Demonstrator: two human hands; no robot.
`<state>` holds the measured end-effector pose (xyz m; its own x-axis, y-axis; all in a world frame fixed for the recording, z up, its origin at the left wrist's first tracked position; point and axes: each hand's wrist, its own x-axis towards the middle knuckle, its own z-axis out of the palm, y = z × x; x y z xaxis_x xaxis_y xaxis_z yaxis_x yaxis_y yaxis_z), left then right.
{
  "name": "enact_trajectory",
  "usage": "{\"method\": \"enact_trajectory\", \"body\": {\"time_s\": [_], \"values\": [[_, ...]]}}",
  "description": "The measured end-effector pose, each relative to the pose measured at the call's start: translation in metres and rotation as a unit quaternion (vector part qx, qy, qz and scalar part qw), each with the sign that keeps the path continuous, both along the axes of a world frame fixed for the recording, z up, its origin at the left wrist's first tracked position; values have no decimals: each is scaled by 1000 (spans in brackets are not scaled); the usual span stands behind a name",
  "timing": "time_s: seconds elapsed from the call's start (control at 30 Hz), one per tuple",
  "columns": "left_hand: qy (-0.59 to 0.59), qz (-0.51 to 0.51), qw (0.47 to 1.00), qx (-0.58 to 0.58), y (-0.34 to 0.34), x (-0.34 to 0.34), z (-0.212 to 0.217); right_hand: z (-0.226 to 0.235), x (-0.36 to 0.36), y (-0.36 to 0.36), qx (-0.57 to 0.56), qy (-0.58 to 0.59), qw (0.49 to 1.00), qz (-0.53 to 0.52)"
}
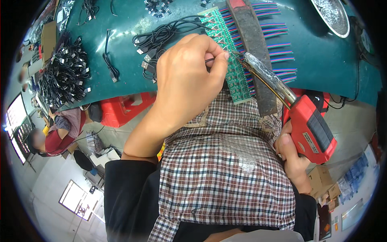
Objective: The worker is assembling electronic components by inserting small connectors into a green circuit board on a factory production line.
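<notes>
Both busy: my left hand (189, 76) pinches solder wire (209, 60), right hand (292, 155) grips the soldering gun (312, 127) (one slip could bridge circuit board (229, 60) pads).

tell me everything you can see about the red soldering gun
The red soldering gun is a pistol-shaped tool with a red plastic-looking body and a dark panel on its side. The right hand grips its handle. A long barrel wrapped in shiny foil or tape runs up and left, with a yellowish strand alongside it. Its tip meets the green circuit board strip near the left hand's fingertips.
</notes>
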<state>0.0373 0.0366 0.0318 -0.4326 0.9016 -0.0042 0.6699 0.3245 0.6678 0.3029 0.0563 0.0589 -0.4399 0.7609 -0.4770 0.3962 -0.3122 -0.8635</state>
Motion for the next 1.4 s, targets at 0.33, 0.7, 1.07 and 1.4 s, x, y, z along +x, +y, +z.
{"method": "enact_trajectory", "body": {"time_s": [0.33, 0.7, 1.07, 1.4], "values": [[17, -12, 1000, -16, 3, -2, 1, 0, -1, 1, 20, -13, 1000, 9], [18, -26, 999, -33, 6, -5, 5, 12, 2, 6, 99, -73, 987, 104], [14, -29, 999, -32, 5, -5, 3, 13, 7, 9, 125, -70, 982, 126], [14, -49, 998, -38, 6, -9, 9, 19, 3, 4, 39, -40, 997, 60]]}}
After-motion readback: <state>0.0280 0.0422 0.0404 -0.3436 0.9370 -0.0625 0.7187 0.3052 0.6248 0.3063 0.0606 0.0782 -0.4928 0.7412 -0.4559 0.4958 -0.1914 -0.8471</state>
